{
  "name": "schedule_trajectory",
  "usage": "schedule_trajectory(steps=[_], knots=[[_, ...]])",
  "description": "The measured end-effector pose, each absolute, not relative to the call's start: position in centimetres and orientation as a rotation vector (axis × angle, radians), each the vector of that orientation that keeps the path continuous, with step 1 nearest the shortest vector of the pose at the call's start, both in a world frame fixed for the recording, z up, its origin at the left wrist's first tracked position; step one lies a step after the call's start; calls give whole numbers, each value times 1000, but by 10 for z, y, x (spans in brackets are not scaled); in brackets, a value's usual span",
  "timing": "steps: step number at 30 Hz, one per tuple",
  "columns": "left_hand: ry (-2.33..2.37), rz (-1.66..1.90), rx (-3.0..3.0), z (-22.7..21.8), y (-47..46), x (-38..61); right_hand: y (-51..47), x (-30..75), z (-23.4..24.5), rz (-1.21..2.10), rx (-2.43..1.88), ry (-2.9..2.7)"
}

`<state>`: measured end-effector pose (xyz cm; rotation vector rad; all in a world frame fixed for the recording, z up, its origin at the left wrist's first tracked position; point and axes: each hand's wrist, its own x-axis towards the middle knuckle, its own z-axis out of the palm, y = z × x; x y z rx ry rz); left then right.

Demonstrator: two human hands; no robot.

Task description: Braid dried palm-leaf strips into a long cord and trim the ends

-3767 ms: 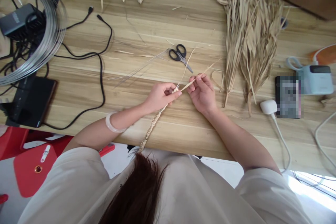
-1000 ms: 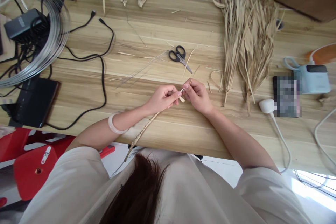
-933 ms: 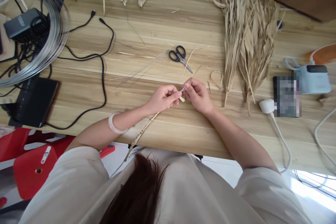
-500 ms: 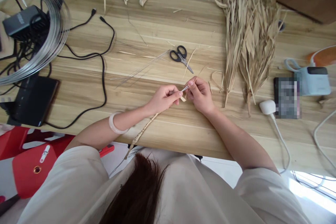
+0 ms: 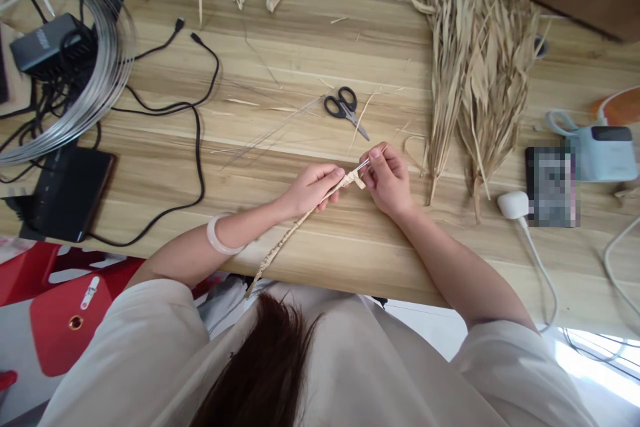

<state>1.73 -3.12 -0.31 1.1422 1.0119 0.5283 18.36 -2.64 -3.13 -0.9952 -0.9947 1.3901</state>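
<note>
My left hand [image 5: 316, 187] is closed on a long twisted strand of dried plant fibre [image 5: 285, 242], which runs back toward the table's front edge. Beyond the left fingertips a pale strip of leaf is wrapped about the strand, with a short loose end sticking out. Two thin metal wires [image 5: 362, 165] come out of the wrapped part. My right hand [image 5: 386, 177] pinches these wires between thumb and fingers. Just past the hands lie scissors [image 5: 345, 111] with black handles, their blades pointing toward me.
A bundle of dried leaves [image 5: 480, 73] lies right of the hands. At left are a coil of wire [image 5: 107, 73], black cables [image 5: 199, 147] and a black box [image 5: 75, 193]. A white charger [image 5: 513, 205] and a light-blue power bank [image 5: 607, 153] sit at right.
My right hand has moved slightly right, away from the left. More of the wrapped strand and the wires now shows between the hands.
</note>
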Motion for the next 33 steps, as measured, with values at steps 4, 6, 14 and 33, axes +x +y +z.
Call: schedule_trajectory(steps=[4,6,14,33], knots=[[1078,536,1234,-6,-34,18,-27,182,-32,1311,-967,-1024],[1088,547,1261,-6,-35,19,-28,181,-32,1289,-965,-1030],[1127,538,1266,0,-35,20,-27,181,-33,1255,-967,-1042],[1083,530,1286,-2,-39,19,-25,182,-37,1279,-964,-1002]])
